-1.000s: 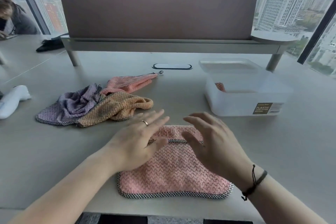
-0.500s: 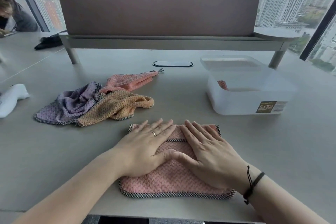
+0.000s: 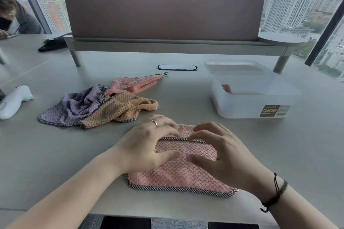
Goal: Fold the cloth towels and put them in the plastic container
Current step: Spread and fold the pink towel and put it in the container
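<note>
Pink waffle-weave towel (image 3: 178,174), edged in black-and-white check, lies folded on the grey desk (image 3: 55,163) under both hands. Left hand (image 3: 147,147) and right hand (image 3: 223,156) hover over it with fingers curled, tips at the folded edge; whether they pinch it is unclear. Beyond lie crumpled towels (image 3: 100,106). Farther right, a container (image 3: 249,96) is labelled "PLASTIC CONTAINER".

A grey table (image 3: 46,154) with a brown divider panel (image 3: 163,13) faces daylit city windows (image 3: 290,5).
</note>
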Demonstrator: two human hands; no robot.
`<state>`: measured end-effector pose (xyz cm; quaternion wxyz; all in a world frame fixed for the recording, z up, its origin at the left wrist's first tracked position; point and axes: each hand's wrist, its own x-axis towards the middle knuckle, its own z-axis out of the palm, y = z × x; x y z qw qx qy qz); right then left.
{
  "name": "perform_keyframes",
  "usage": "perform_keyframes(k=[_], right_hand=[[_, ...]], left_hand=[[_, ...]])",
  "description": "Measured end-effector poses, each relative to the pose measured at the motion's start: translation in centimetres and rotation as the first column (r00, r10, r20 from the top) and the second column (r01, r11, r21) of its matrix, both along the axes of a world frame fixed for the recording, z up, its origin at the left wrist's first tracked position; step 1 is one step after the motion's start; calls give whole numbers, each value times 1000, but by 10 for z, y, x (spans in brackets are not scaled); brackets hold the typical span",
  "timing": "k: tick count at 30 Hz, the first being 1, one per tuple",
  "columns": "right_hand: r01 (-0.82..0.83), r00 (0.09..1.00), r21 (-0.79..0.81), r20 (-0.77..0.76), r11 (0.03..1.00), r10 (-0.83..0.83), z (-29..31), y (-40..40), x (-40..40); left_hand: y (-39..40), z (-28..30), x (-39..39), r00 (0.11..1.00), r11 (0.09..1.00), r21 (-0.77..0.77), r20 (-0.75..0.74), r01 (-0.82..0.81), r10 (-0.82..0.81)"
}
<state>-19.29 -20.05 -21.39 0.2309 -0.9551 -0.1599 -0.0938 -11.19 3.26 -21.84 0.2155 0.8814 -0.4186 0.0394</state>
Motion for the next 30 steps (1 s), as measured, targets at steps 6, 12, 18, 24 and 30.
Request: perform_keyframes(k=[6, 12, 18, 24, 30], right_hand=[[-266, 950, -93, -194, 959, 245, 7, 23, -17], [-263, 952, -64, -179, 963, 248, -5, 26, -14], [-128, 966, 121, -210, 984, 152, 0, 22, -11], [-82, 961, 193, -244, 978, 129, -3, 18, -16], [71, 992, 226, -117, 972, -46, 4, 0, -13]], left_hand=[[-2, 18, -20, 954, 985, 53, -263, 165, -146], [-3, 22, -31, 949, 978, 98, -280, 182, -148], [-2, 25, -33, 970, 968, 220, -234, 121, -68], [10, 30, -16, 913, 998, 51, -403, -38, 55], [27, 26, 5, 892, 982, 5, -418, -189, 173]])
